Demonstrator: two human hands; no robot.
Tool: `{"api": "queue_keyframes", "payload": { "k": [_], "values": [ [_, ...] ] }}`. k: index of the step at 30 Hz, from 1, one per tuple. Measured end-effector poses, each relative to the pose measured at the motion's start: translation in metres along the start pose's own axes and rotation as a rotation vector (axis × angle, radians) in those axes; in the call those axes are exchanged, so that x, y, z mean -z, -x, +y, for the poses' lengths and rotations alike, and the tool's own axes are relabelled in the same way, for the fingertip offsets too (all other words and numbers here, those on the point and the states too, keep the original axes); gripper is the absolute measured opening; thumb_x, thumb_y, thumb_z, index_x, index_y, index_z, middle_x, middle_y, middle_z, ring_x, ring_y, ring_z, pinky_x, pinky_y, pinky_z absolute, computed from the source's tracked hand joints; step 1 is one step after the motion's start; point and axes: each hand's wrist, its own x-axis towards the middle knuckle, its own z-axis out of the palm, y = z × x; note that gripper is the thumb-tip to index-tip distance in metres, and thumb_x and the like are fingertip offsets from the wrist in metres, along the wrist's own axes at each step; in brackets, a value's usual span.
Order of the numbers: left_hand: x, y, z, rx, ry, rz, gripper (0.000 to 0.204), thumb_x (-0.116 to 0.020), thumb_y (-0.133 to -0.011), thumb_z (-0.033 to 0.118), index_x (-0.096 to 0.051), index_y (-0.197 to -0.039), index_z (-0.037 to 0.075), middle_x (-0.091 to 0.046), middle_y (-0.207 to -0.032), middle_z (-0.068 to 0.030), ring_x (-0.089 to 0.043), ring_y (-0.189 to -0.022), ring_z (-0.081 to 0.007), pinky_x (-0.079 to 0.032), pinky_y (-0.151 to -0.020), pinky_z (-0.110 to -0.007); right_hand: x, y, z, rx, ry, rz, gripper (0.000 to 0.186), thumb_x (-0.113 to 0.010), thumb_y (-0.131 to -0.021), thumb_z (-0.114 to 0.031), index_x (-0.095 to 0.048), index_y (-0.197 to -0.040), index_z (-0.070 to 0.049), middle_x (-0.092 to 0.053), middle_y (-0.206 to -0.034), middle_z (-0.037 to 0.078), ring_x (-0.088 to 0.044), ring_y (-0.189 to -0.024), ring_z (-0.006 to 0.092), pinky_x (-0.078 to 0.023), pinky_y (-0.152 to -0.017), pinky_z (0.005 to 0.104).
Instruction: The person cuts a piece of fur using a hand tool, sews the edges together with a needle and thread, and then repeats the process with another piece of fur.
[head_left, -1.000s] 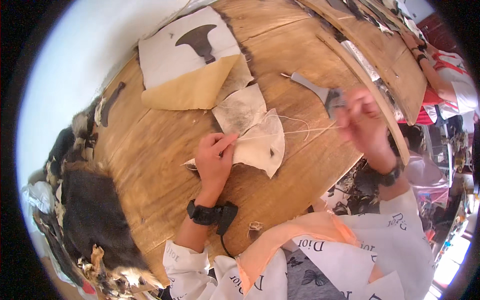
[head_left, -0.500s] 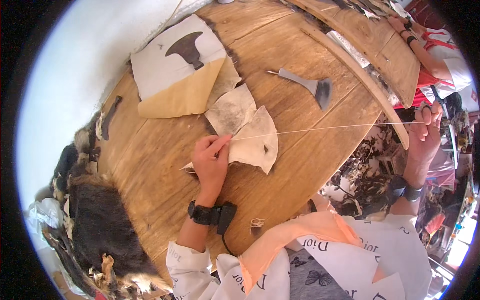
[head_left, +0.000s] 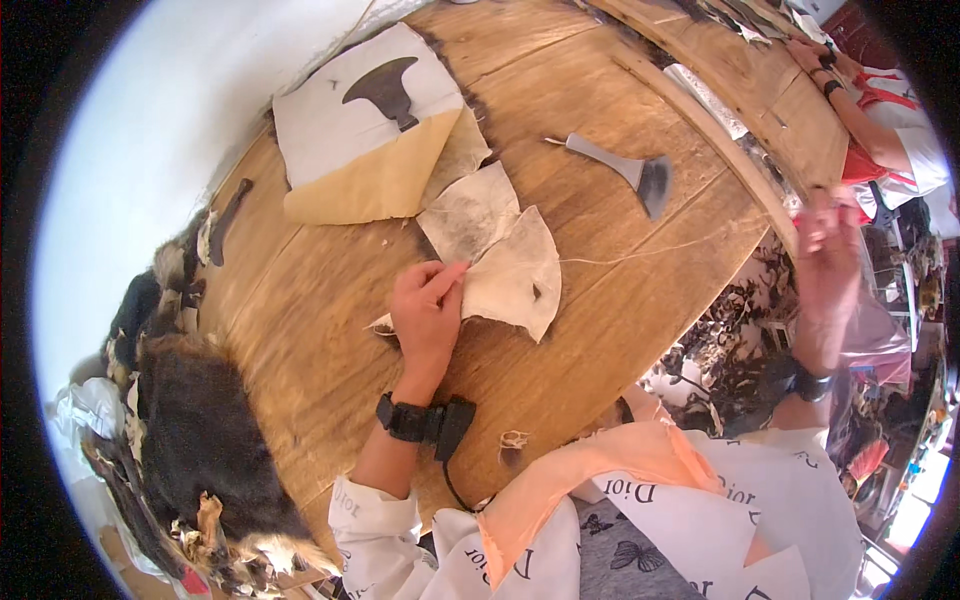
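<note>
My left hand (head_left: 428, 305) is closed in a pinch at the near edge of a pale hide piece (head_left: 510, 290), made of two panels meeting at a seam. A dark hole shows in the right panel. From the seam a thin white thread (head_left: 620, 257) runs slackly rightward over the table toward my right hand (head_left: 828, 235). That hand is raised past the table's edge and blurred by motion, its fingers drawn together at the thread's end. Whether it also has a needle cannot be made out.
On the wooden table (head_left: 590, 340) lie a grey-handled scraper (head_left: 625, 170), a white-and-tan sheet (head_left: 350, 130) bearing a dark curved blade (head_left: 385, 92), and a dark narrow tool (head_left: 230, 220). Dark fur (head_left: 200, 430) is at left. Another person's arm (head_left: 850, 110) is at the far right.
The thread was taut and now hangs slack in a curve. My right hand has shifted slightly left and blurred. My left hand keeps its pinch on the hide.
</note>
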Motion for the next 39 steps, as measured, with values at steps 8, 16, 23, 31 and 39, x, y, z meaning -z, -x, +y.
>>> {"api": "queue_keyframes", "payload": {
  "k": [8,16,23,31,39],
  "values": [
    [0.006,-0.003,0.022,-0.081,-0.084,0.034,0.016,-0.062,-0.075,0.005,-0.067,-0.090,0.007,-0.058,-0.086,-0.0084,-0.051,-0.081,-0.0248,-0.042,-0.069,-0.033,-0.117,0.045,0.059,-0.456,0.229,-1.210,0.002,-0.053,-0.083,0.000,-0.054,-0.083,-0.001,-0.054,-0.072,0.004,-0.054,-0.062,0.0102,-0.043,-0.054,0.0220],
    [0.014,0.014,0.054,0.059,0.520,-0.136,0.003,-0.062,-0.076,0.005,-0.064,-0.078,0.003,-0.059,-0.082,-0.0053,-0.053,-0.076,-0.0175,-0.041,-0.068,-0.027,-0.144,0.043,0.137,-0.412,0.254,-0.775,0.009,-0.059,-0.079,-0.011,-0.057,-0.085,-0.004,-0.059,-0.070,0.004,-0.056,-0.063,0.0113,-0.045,-0.057,0.0250],
    [0.001,-0.008,0.032,0.216,0.043,0.028,0.019,-0.065,-0.075,0.009,-0.067,-0.094,0.006,-0.058,-0.073,-0.0072,-0.053,-0.062,-0.0158,-0.042,-0.059,-0.026,-0.130,0.058,0.131,-0.303,0.540,-0.890,0.010,-0.060,-0.079,-0.009,-0.056,-0.087,-0.005,-0.058,-0.072,0.001,-0.053,-0.068,0.0049,-0.043,-0.063,0.0224],
    [-0.011,-0.007,0.029,0.193,0.039,0.051,0.012,-0.064,-0.076,0.009,-0.066,-0.087,0.005,-0.058,-0.073,-0.0081,-0.055,-0.063,-0.0177,-0.043,-0.059,-0.027,-0.116,0.056,0.143,-0.159,0.432,-0.820,0.010,-0.061,-0.078,-0.006,-0.058,-0.087,-0.003,-0.059,-0.074,0.003,-0.054,-0.066,0.0072,-0.044,-0.058,0.0239],
    [-0.009,-0.009,0.022,0.153,-0.029,0.025,0.009,-0.059,-0.080,0.011,-0.062,-0.082,0.003,-0.057,-0.073,-0.0106,-0.056,-0.066,-0.0239,-0.044,-0.060,-0.031,-0.082,0.009,0.051,-0.439,0.135,-0.944,0.004,-0.057,-0.079,0.000,-0.057,-0.083,-0.002,-0.057,-0.082,0.002,-0.054,-0.070,0.0077,-0.045,-0.064,0.0205]
  ]
}}
